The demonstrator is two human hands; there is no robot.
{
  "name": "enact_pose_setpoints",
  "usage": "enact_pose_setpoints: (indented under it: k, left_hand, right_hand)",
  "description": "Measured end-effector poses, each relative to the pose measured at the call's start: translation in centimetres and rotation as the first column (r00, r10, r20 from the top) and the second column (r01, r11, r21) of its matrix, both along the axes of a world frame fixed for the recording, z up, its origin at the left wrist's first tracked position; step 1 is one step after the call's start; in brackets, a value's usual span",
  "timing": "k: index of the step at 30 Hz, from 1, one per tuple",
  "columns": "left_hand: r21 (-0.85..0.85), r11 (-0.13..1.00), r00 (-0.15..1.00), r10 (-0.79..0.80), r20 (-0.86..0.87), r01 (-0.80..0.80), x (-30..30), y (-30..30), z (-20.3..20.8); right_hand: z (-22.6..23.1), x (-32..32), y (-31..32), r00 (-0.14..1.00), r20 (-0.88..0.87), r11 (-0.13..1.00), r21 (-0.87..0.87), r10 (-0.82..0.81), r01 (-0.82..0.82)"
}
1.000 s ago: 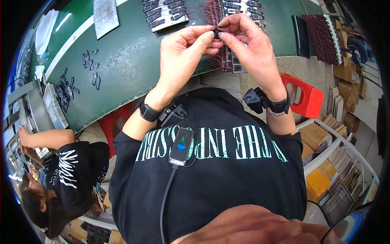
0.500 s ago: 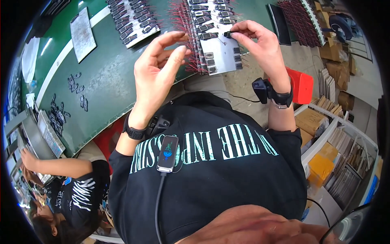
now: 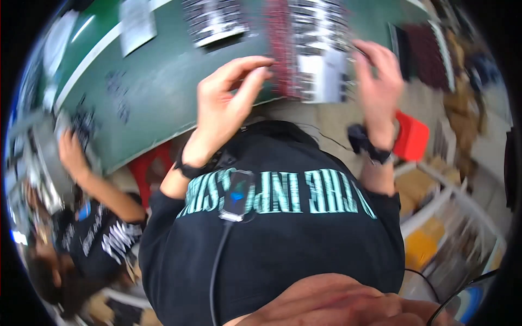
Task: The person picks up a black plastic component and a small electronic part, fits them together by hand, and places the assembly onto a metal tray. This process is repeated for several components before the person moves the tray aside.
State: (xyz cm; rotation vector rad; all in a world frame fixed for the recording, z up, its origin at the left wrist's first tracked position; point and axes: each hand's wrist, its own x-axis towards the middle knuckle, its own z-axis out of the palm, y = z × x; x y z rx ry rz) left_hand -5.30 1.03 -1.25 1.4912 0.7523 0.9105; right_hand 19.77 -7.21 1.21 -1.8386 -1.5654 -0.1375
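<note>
A white board (image 3: 328, 81) carries rows of small black rectangular parts with thin wires, and many red wires (image 3: 283, 49) run along its left side. My left hand (image 3: 225, 100) hovers by those red wires, thumb and forefinger slightly apart with nothing visible between them. At the board's right edge is my right hand (image 3: 380, 79), thumb and forefinger pointing toward the parts. Motion blur hides whether its fingertips hold anything.
Another loaded board (image 3: 220, 38) and a bare grey plate (image 3: 137, 27) lie on the green table (image 3: 168, 70). Loose black parts (image 3: 84, 122) are scattered at left, near a co-worker's arm (image 3: 111, 195). A red box-like object (image 3: 411, 137) stands beside my right wrist.
The view has shifted and blurred. My right hand, which held a small black part over the board, is now at the board's right edge. My left thumb and forefinger have drawn closer together.
</note>
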Motion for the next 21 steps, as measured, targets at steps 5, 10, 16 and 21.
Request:
enact_pose_setpoints:
  k: [5, 10, 16, 21]
  left_hand:
    - [0.58, 0.775, 0.81, 0.496, -0.314, -0.251, -5.4, 4.2, -2.4]
    - [0.823, 0.52, 0.392, 0.823, -0.412, -0.227, -14.2, 7.0, -4.7]
    - [0.88, 0.472, 0.241, 0.861, -0.448, -0.052, -18.4, 9.3, -5.6]
    - [0.821, 0.571, 0.263, 0.79, -0.554, 0.014, -19.2, 10.4, -5.1]
  right_hand:
    - [2.5, -1.7, -3.3, 0.978, -0.207, 0.955, -0.285, 0.019, -0.079]
    - [1.9, -2.2, -2.2, 0.987, -0.148, 0.926, -0.361, 0.064, -0.114]
    - [1.2, -1.6, -2.1, 0.978, -0.192, 0.899, -0.409, 0.083, -0.156]
    - [1.1, -1.1, -2.8, 0.979, -0.183, 0.891, -0.426, 0.086, -0.158]
